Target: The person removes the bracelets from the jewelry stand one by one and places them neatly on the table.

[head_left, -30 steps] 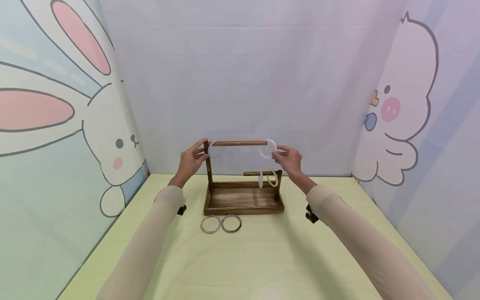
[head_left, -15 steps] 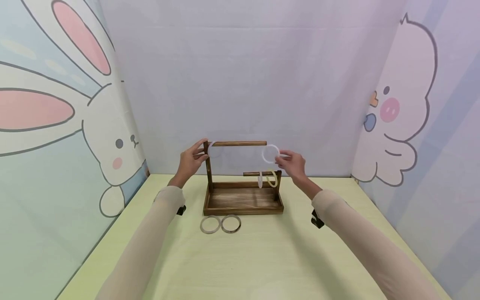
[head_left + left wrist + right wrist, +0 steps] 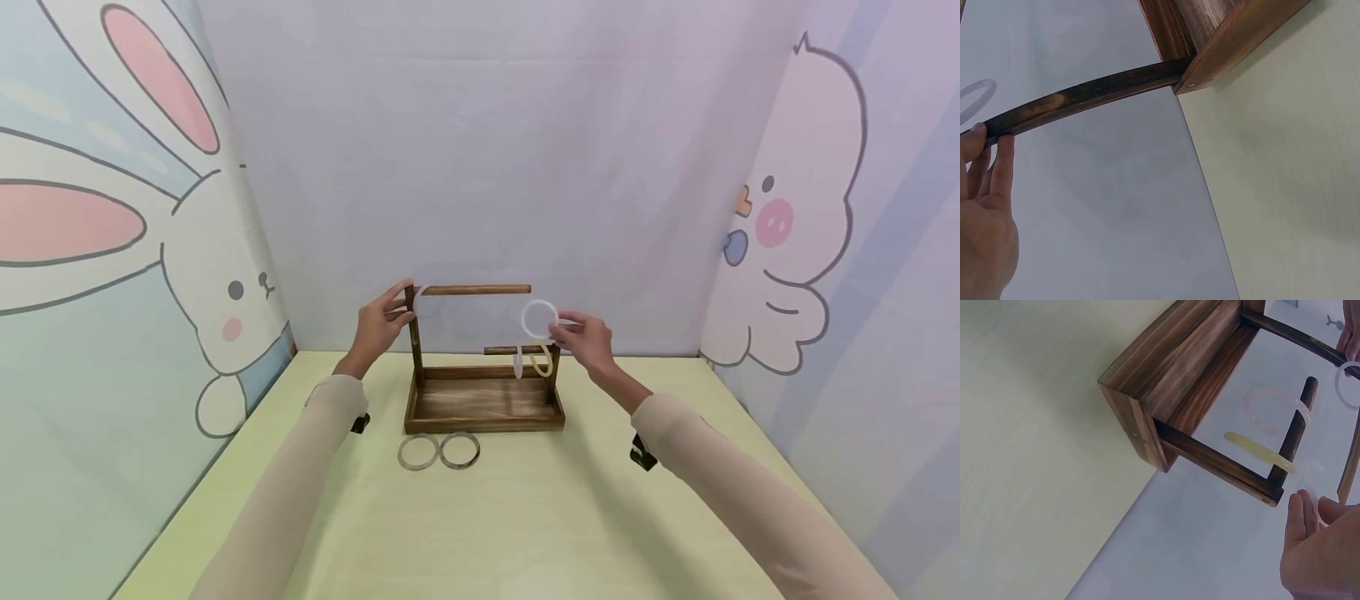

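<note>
A brown wooden bangle rack [image 3: 476,290] has a high bar, a low bar and a tray base. My left hand [image 3: 378,323] grips its tall left post near the top, thumb and fingers on either side in the left wrist view. Between right thumb and fingers, my right hand [image 3: 588,337] pinches a white bangle [image 3: 523,319], held in the air below and right of the high bar's free end. One pale bangle [image 3: 991,92] hangs on the high bar beside the post. From the low bar hang a yellow bangle [image 3: 1257,450] and a pale pinkish bangle [image 3: 518,362].
Two greyish bangles lie flat side by side before the rack: a plain one [image 3: 401,454] and one with a dark patch [image 3: 459,467]. A pale yellow table [image 3: 480,533] carries everything. Cartoon-printed cloth walls [image 3: 487,167] stand at the back and both sides.
The white bangle, overlapping the high bar's end a second ago, has moved off it and downward with my right hand. My left hand keeps its grip on the post.
</note>
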A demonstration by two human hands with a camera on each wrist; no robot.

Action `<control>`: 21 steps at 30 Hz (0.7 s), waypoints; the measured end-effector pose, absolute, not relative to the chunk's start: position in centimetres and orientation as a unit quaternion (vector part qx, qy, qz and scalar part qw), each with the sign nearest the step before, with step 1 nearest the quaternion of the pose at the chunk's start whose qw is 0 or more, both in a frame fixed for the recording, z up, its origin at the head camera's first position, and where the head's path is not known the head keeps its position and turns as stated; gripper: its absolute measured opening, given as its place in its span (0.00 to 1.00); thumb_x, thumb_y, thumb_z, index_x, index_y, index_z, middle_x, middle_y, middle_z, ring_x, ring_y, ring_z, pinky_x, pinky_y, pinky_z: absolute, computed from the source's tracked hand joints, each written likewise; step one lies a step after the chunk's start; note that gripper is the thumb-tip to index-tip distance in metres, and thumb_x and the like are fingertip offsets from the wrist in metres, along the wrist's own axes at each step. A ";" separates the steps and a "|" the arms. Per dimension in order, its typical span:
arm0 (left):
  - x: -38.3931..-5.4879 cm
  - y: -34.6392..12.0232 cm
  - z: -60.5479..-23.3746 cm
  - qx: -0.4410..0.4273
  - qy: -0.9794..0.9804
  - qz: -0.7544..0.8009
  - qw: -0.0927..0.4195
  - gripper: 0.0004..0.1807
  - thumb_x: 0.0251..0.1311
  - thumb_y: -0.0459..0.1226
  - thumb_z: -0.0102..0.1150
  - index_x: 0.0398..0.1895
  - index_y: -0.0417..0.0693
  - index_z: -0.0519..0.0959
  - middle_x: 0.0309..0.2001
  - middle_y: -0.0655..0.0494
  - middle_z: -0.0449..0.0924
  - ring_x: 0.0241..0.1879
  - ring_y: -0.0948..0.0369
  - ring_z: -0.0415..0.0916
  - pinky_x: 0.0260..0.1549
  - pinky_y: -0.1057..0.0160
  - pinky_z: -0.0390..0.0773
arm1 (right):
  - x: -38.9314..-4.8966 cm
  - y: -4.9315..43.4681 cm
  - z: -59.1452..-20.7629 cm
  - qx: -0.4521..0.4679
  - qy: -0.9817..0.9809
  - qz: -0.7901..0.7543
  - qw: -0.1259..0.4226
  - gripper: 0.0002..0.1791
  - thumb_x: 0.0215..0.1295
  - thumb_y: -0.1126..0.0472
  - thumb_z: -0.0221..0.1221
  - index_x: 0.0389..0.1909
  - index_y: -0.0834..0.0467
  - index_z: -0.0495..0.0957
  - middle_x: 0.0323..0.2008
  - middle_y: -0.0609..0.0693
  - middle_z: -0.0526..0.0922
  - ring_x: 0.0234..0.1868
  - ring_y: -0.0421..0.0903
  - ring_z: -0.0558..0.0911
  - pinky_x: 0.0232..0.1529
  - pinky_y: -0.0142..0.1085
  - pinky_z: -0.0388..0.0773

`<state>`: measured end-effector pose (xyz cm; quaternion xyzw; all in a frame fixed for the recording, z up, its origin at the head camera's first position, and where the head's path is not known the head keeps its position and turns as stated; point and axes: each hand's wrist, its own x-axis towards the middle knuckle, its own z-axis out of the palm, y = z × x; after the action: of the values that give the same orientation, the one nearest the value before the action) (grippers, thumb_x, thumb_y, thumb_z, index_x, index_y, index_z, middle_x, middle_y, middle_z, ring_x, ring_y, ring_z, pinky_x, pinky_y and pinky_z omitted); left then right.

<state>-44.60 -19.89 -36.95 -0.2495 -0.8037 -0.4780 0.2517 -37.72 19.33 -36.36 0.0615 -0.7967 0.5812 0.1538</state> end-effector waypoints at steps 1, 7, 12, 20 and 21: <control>-44.6 -19.9 -37.0 -0.248 -0.804 -0.479 0.250 0.37 0.65 0.23 0.66 0.74 0.59 0.74 0.65 0.40 0.79 0.57 0.43 0.83 0.52 0.53 0.87 | -37.7 19.4 -36.5 0.062 -0.797 0.581 0.152 0.21 0.72 0.64 0.65 0.63 0.66 0.80 0.51 0.69 0.86 0.51 0.63 0.87 0.49 0.44 0.89; -44.5 -19.8 -36.8 -0.250 -0.803 -0.480 0.250 0.37 0.65 0.22 0.66 0.75 0.56 0.74 0.66 0.39 0.77 0.57 0.42 0.83 0.52 0.51 0.87 | -37.2 19.5 -36.8 0.063 -0.797 0.586 0.132 0.22 0.71 0.63 0.67 0.62 0.66 0.80 0.51 0.68 0.86 0.48 0.59 0.89 0.49 0.45 0.89; -44.7 -19.8 -36.9 -0.248 -0.807 -0.473 0.252 0.37 0.64 0.23 0.66 0.75 0.56 0.73 0.66 0.41 0.77 0.57 0.42 0.83 0.52 0.52 0.86 | -36.4 19.2 -36.9 0.071 -0.785 0.605 0.112 0.22 0.70 0.64 0.67 0.62 0.66 0.80 0.51 0.68 0.86 0.50 0.60 0.89 0.51 0.46 0.88; -44.7 -19.7 -36.9 -0.245 -0.808 -0.477 0.246 0.37 0.65 0.23 0.66 0.75 0.58 0.73 0.69 0.44 0.76 0.59 0.44 0.82 0.54 0.54 0.86 | -35.2 18.8 -36.8 0.086 -0.785 0.608 0.082 0.22 0.72 0.65 0.66 0.64 0.67 0.79 0.51 0.69 0.86 0.40 0.44 0.91 0.54 0.50 0.86; -44.6 -19.6 -36.9 -0.245 -0.807 -0.477 0.247 0.37 0.65 0.23 0.66 0.75 0.58 0.73 0.69 0.43 0.76 0.58 0.44 0.82 0.54 0.54 0.86 | -35.0 18.7 -36.8 0.087 -0.785 0.608 0.080 0.22 0.72 0.65 0.66 0.64 0.66 0.79 0.51 0.68 0.86 0.41 0.45 0.91 0.53 0.50 0.86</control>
<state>-44.63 -19.64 -36.91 -0.2447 -0.8075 -0.4765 0.2472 -35.04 18.74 -36.83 0.0868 -0.7851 0.6080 0.0803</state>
